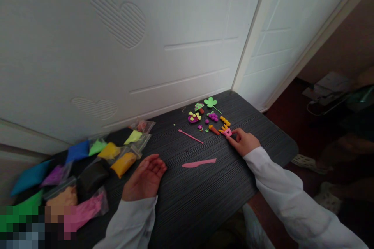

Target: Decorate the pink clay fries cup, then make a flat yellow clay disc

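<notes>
My left hand (145, 179) rests on the dark striped table (204, 194), palm up, fingers loosely curled, holding nothing. It lies beside a yellow clay bag (123, 163). My right hand (244, 142) reaches to the far right of the table and pinches a small pink and yellow clay piece (227, 131). Beyond it lie small clay figures: a green leaf (210, 102), purple grapes (213, 116), an orange carrot (214, 129), a purple and yellow shape (193, 117). A pink plastic knife (199, 162) and a thin pink stick tool (190, 136) lie between my hands.
Several bags of coloured clay (87, 171) cover the table's left part: blue, purple, green, black, pink, orange. A white panelled wall (131, 46) stands behind the table. To the right the floor shows a slipper (306, 162) and dim clutter.
</notes>
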Demonstrator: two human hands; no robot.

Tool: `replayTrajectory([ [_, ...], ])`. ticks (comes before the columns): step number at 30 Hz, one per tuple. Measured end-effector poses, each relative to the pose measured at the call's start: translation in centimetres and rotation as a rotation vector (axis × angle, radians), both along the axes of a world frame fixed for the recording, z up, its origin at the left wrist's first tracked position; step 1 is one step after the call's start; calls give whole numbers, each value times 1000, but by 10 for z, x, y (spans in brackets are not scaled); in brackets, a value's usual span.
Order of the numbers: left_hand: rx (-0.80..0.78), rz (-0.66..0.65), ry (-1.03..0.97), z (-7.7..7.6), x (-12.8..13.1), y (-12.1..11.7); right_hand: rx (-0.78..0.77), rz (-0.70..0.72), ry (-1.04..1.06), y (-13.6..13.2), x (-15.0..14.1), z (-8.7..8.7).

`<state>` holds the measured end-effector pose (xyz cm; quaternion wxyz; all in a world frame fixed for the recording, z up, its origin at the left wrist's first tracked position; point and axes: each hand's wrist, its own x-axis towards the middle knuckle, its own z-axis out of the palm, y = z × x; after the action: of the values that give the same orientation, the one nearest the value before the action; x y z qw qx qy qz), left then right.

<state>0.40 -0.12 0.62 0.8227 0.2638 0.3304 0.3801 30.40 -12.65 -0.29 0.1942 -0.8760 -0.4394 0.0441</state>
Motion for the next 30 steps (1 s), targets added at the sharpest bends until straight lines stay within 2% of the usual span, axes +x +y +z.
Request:
replayTrajectory([
  [15, 0, 3, 9, 1, 1, 0, -5, -10, -30, -2, -3, 3],
  [20, 6, 18, 16, -1, 1, 0, 140, -27, -94, -3, -1, 7],
  [24, 11, 20, 9, -3, 0, 0, 233, -52, -167, 6, 14, 10],
  [30, 3, -6, -13, -2, -1, 0, 196, -81, -145, 39, 53, 4],
])
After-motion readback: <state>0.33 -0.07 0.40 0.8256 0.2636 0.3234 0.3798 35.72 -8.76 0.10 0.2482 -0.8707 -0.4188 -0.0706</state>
